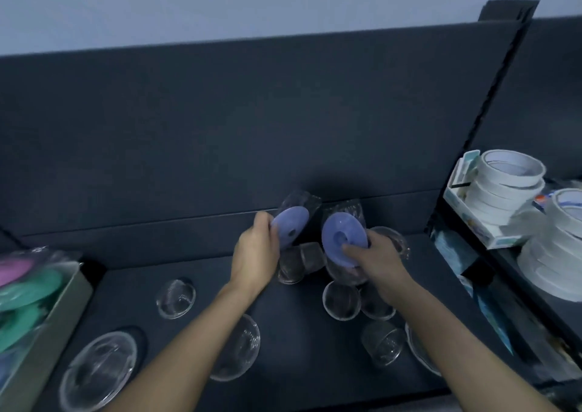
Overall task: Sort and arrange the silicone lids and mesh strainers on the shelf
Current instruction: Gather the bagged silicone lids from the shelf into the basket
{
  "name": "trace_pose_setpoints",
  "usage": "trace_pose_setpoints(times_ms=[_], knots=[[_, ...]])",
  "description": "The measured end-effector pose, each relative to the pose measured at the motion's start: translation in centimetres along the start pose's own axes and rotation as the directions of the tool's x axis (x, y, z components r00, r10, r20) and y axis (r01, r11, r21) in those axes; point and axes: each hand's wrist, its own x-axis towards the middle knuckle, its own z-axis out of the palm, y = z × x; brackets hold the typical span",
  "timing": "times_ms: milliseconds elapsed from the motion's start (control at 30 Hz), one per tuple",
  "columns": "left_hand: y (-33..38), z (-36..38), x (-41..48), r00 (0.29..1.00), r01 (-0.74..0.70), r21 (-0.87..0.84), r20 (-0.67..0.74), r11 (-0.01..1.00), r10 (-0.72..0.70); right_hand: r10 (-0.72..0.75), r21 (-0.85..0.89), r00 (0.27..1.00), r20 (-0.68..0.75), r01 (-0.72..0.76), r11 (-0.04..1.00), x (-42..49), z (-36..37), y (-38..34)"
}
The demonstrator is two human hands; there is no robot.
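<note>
Each of my hands holds a lilac silicone lid in a clear plastic wrapper above the dark shelf. My left hand grips the left lilac lid by its lower edge. In my right hand is the right lilac lid, tilted with its face toward me. Both lids hang near the shelf's back wall, close together but apart. Several clear round lids lie on the shelf below, among them a small one, a large one and a cluster under my right hand.
A cardboard box at the left edge holds pink and green lids. On the neighbouring shelf at the right stand stacks of white tape rolls. A dark divider separates the two shelves.
</note>
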Motion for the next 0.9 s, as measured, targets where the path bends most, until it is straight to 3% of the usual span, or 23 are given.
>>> trace_pose_setpoints(times_ms=[600,900], knots=[[-11.7,-16.4,-6.0,0.984,0.079,0.013,-0.158,0.997,-0.076,-0.085,-0.005,0.982,0.168,0.087,0.996,-6.1,18.6,-3.9],[-19.1,-26.8,-9.2,0.951,0.112,0.048,-0.296,0.993,-0.093,-0.212,-0.087,0.948,0.235,0.238,0.967,-10.4,30.8,-6.0]])
